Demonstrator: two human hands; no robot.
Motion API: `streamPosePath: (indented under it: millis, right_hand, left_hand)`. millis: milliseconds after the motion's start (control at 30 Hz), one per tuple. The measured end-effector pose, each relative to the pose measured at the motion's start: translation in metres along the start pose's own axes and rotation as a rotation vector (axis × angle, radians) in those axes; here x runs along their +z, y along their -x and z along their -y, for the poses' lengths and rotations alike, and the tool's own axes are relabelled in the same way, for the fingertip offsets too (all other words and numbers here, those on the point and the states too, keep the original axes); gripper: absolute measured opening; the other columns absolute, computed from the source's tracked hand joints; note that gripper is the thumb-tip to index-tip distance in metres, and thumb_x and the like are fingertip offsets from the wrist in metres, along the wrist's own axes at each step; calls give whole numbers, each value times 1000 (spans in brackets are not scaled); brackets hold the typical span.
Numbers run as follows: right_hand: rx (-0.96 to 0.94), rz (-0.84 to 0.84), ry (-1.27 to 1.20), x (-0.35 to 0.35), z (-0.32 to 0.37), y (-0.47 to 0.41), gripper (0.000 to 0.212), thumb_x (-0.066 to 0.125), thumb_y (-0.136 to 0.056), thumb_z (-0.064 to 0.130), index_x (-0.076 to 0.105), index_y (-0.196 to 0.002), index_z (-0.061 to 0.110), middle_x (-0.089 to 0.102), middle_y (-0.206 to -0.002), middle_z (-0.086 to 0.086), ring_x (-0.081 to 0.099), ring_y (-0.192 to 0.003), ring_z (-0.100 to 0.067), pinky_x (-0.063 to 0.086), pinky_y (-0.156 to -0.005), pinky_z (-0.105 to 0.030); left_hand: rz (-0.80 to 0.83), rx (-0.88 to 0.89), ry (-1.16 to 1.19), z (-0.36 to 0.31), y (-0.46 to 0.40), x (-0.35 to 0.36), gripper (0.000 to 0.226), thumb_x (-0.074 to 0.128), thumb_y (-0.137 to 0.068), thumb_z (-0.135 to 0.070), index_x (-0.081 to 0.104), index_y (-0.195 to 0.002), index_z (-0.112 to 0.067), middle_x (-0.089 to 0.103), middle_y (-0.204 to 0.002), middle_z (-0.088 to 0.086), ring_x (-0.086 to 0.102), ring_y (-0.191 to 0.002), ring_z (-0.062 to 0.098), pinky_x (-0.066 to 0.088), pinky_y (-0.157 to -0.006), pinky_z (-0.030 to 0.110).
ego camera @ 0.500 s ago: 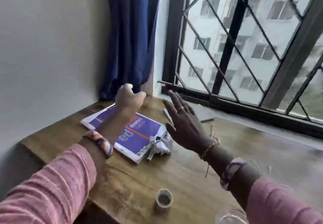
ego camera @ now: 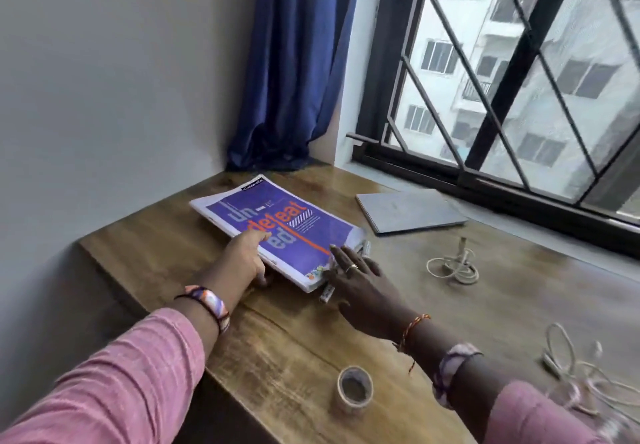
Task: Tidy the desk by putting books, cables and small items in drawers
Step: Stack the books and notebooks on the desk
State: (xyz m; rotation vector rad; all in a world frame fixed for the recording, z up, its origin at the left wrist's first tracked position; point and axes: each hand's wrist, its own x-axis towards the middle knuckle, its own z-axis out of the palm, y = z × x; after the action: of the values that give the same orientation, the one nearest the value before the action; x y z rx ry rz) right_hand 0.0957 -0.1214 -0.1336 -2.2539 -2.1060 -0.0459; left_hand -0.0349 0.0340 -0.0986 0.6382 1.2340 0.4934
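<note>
- We see a purple book [ego camera: 277, 232] lying flat on the wooden table [ego camera: 180, 246], in its far left part near the wall, with the blue curtain [ego camera: 294, 63] hanging behind it.
- Our left hand [ego camera: 242, 258] takes the book's near left edge: the thumb lies on the cover and the fingers curl under the edge, so this grip is grasping the book.
- Our right hand [ego camera: 360, 281] rests at the book's near right corner with its fingers stretched out straight and spread; this grip is released, and the fingertips touch the cover's edge.
- Under that hand, just beside the book's corner, lies a marker pen [ego camera: 327, 294], partly hidden by the fingers.
- A grey closed laptop [ego camera: 408, 210] lies flat to the right of the book, apart from it and close to the window sill.
- A coiled white cable [ego camera: 453, 267] lies on the table in front of the laptop, well apart from the book.
- Another white cable [ego camera: 568, 364] lies loosely tangled at the right edge of the view.
- A roll of tape [ego camera: 355, 391] stands on its side face near the table's front edge, between our two pink sleeves.
</note>
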Motion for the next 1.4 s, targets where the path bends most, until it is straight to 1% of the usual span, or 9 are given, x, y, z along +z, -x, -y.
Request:
streamPosePath:
  millis: [100, 233, 433, 533, 667, 1067, 1200, 1333, 1400]
  right_hand:
    - [24, -60, 8, 1, -3, 8, 73, 62, -73, 17, 35, -142, 19, 19, -155, -14, 19, -144, -30, 23, -112, -43]
    - [112, -64, 137, 11, -9, 19, 83, 77, -39, 34, 58, -119, 19, 56, -132, -13, 57, -119, -26, 52, -86, -38]
    - [54, -84, 234, 9, 1, 34, 60, 46, -76, 54, 47, -129, 26, 40, -145, -14, 35, -136, -28, 20, -103, -46]
    - [-122, -44, 192, 5, 24, 35, 63, 23, -88, 64, 44, -134, 26, 32, -149, -12, 20, -141, -27, 13, -110, -47]
    - [-271, 16, 259, 19, 57, 43, 62, 11, -90, 65, 50, -126, 31, 48, -141, -8, 42, -133, -22, 24, -109, -53]
    - [-26, 89, 401, 1, 38, 43, 38, 34, -73, 40, 68, -84, 27, 72, -86, 5, 65, -100, -18, 23, -96, -47]
    - [57, 41, 265, -4, 66, 51, 55, 29, -77, 50, 67, -104, 21, 68, -113, -10, 58, -118, -27, 22, -101, -51]
    - [-77, 171, -94, 2, 114, 67, 84, 18, -79, 70, 12, -149, 24, 7, -158, -9, 5, -146, -24, 6, -114, -48]
    - [-102, 137, -72, 24, 132, 68, 89, 10, -75, 78, 13, -148, 27, 14, -157, -10, 13, -145, -30, 18, -112, -49]
  left_hand:
    - [50, 60, 129, 3, -3, 11, 19, 49, -94, -5, 48, -75, -8, 58, -49, 5, 58, -45, 21, 40, -91, 43]
    - [57, 182, 188, -6, -11, 5, 14, 44, -92, 6, 55, -91, -3, 58, -63, 6, 62, -58, 20, 43, -89, 43]
    - [67, 284, -47, -22, -18, -71, 24, 36, -93, 10, 57, -99, 0, 64, -111, 21, 67, -74, 26, 34, -104, 48]
    - [-55, 270, -286, -17, -17, -106, 36, 39, -94, 6, 44, -130, 7, 70, -63, 18, 61, -38, 20, 50, -85, 42]
    - [-228, 355, -502, -10, -26, -138, 32, 51, -89, 5, 51, -121, 5, 59, -116, 31, 60, -72, 38, 51, -72, 45]
    - [-248, 480, -935, 8, 4, -153, 27, 58, -88, -2, 59, -113, 7, 63, -109, 27, 61, -85, 36, 47, -73, 35]
    - [-250, 484, -1024, 18, 14, -155, 26, 59, -88, -7, 60, -111, 4, 64, -109, 24, 62, -97, 40, 49, -81, 39]
    - [-291, 549, -1188, 26, 21, -151, 27, 56, -86, -8, 61, -111, 2, 64, -113, 19, 60, -102, 35, 48, -83, 34]
    - [-284, 542, -1190, 26, 21, -149, 27, 58, -83, -8, 63, -108, 1, 66, -110, 18, 62, -98, 33, 47, -74, 32]
